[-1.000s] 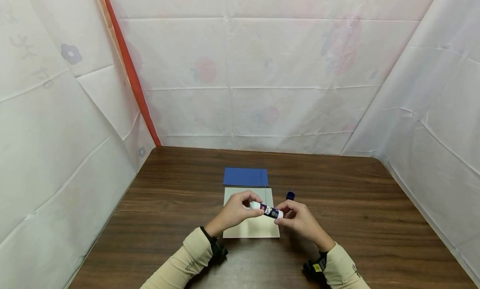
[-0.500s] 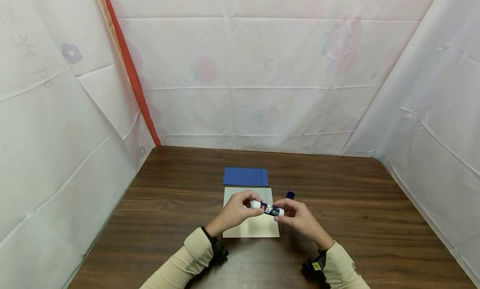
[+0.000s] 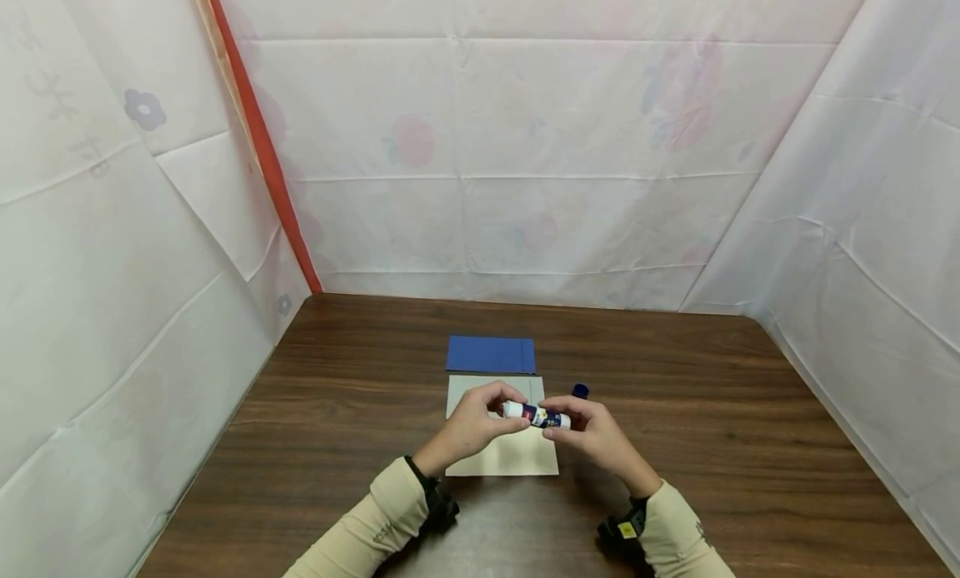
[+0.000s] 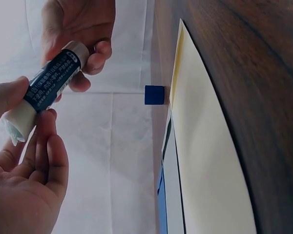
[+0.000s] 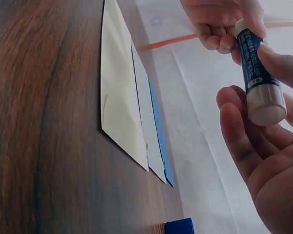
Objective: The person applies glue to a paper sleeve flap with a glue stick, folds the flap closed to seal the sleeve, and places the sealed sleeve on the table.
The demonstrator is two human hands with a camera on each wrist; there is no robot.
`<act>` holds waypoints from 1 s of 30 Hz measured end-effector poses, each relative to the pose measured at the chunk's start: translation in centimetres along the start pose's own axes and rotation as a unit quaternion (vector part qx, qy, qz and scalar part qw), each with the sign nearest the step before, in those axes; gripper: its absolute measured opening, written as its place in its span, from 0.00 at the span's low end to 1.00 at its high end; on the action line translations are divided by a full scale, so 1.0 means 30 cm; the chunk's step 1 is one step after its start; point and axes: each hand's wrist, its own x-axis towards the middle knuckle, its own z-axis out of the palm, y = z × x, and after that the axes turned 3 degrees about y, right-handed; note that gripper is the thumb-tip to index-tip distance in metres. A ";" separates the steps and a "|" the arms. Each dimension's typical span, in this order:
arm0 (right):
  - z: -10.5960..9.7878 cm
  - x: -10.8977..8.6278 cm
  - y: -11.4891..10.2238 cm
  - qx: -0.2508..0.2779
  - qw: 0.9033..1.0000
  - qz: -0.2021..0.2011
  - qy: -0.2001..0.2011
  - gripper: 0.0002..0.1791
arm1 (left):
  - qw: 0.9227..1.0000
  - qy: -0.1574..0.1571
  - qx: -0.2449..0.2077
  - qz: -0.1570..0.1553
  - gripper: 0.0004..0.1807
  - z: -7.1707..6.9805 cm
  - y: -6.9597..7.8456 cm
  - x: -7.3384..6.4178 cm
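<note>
Above the papers in the head view, both hands hold a glue stick (image 3: 542,416) with a dark blue label, tilted slightly down to the right. Its cap is off, and whitish glue shows at the bare end in the left wrist view. My left hand (image 3: 471,424) pinches the tube near that glue end. At the other end, my right hand (image 3: 596,432) grips the white base between thumb and fingers. Below the hands lies a pale yellow paper (image 3: 510,461), partly hidden by them, with a light grey paper (image 3: 461,386) just behind it.
A blue paper (image 3: 491,354) lies farther back on the brown wooden table (image 3: 360,378). The blue glue cap (image 3: 581,391) stands upright right of the papers, close behind my right hand. White patterned sheets enclose the table's back and sides.
My right hand has shifted slightly left along the glue stick, and the stick has turned a little closer to level. My left hand stays almost still; the papers and cap have not moved.
</note>
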 end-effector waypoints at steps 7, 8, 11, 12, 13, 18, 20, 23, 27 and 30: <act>0.002 0.003 -0.001 -0.009 1.000 -0.004 0.007 0.18 | 1.000 -0.006 -0.011 -0.007 0.11 0.003 0.004 0.001; 0.002 0.004 0.000 -0.009 1.000 -0.006 0.008 0.17 | 1.000 -0.006 -0.014 -0.007 0.11 0.004 0.003 0.000; 0.001 0.004 0.000 -0.010 1.000 -0.012 0.013 0.17 | 1.000 -0.008 -0.021 -0.006 0.12 0.006 -0.004 0.001; 0.000 0.005 0.000 -0.011 1.000 -0.014 0.015 0.17 | 1.000 -0.010 -0.023 -0.005 0.12 0.006 -0.005 0.002; 0.000 0.005 0.001 -0.015 1.000 -0.018 0.017 0.16 | 1.000 -0.012 -0.025 -0.004 0.12 0.006 -0.006 0.002; -0.008 0.005 -0.003 -0.032 0.999 -0.026 0.028 0.15 | 0.999 -0.020 -0.026 -0.005 0.12 0.006 -0.005 0.008; -0.013 0.004 -0.004 -0.038 0.999 -0.026 0.029 0.15 | 0.999 -0.024 -0.025 -0.006 0.12 0.007 -0.005 0.011; -0.024 0.001 -0.005 -0.043 0.998 -0.019 0.033 0.15 | 0.999 -0.029 -0.021 -0.008 0.14 0.007 -0.004 0.017; -0.048 -0.005 -0.007 -0.050 0.998 0.001 0.043 0.15 | 0.999 -0.029 -0.015 -0.008 0.17 0.003 -0.012 0.029; -0.068 -0.006 -0.010 -0.061 0.997 0.014 0.052 0.15 | 0.999 -0.030 -0.011 -0.014 0.20 -0.004 -0.019 0.036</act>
